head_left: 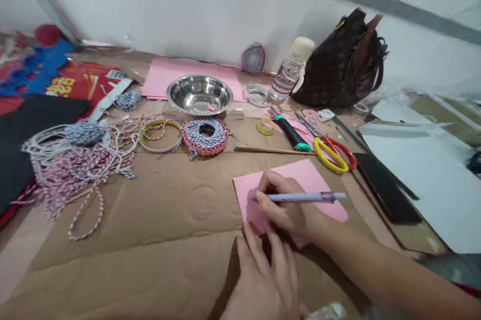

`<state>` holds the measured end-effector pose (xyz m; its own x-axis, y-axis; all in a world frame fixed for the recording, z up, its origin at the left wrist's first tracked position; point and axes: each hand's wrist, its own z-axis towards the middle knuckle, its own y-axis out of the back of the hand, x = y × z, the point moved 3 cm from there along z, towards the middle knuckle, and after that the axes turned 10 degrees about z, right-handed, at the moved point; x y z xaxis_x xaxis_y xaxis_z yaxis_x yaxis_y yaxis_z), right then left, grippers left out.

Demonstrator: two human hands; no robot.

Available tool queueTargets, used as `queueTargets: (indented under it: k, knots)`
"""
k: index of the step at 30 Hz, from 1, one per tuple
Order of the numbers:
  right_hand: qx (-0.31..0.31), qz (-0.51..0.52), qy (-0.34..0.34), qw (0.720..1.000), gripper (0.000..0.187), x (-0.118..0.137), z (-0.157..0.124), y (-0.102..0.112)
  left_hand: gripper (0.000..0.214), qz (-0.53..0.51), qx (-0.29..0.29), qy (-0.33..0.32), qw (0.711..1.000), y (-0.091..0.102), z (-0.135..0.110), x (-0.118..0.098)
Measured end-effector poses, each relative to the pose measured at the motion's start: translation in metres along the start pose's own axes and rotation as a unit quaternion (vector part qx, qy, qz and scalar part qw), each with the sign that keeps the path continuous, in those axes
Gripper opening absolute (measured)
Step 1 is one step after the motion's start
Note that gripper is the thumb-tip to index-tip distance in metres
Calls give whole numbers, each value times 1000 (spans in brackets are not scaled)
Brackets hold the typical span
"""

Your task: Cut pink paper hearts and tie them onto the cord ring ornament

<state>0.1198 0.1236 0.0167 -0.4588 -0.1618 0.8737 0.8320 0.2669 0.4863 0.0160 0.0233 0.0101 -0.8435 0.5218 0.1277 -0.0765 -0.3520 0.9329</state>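
My right hand [283, 205] is closed around a pale pen [300, 197] whose tip rests on a pink sheet of paper [300, 177] lying on brown cardboard [150, 220]. My left hand [263, 275] lies with fingers stretched flat, pressing on the near edge of that pink sheet. The pen points to the left, its barrel running to the right across the paper.
Beyond the sheet lie red-and-yellow scissors [334, 152], a black-and-teal cutter [291, 132], a wooden stick [270, 149], a woven ring [205, 135], a steel bowl [199, 93], a bottle [289, 72] and a dark handbag [341, 67]. Tangled cord [71, 165] fills the left. White sheets [421, 170] lie right.
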Motion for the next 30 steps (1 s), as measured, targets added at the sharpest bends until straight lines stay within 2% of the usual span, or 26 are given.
queueTargets:
  k: [8, 15, 21, 30]
  knots:
    - [3, 43, 24, 999, 10, -5, 3, -4, 67, -5, 16, -14, 1000, -3, -1, -2]
    - [41, 79, 9, 996, 9, -5, 4, -6, 76, 6, 37, -33, 999, -5, -1, -2]
    - [63, 83, -9, 995, 9, -1, 4, -5, 72, 2, 17, -36, 999, -1, 1, 4]
    - [71, 63, -2, 995, 9, 7, 5, -2, 72, 8, 19, -35, 999, 0, 1, 4]
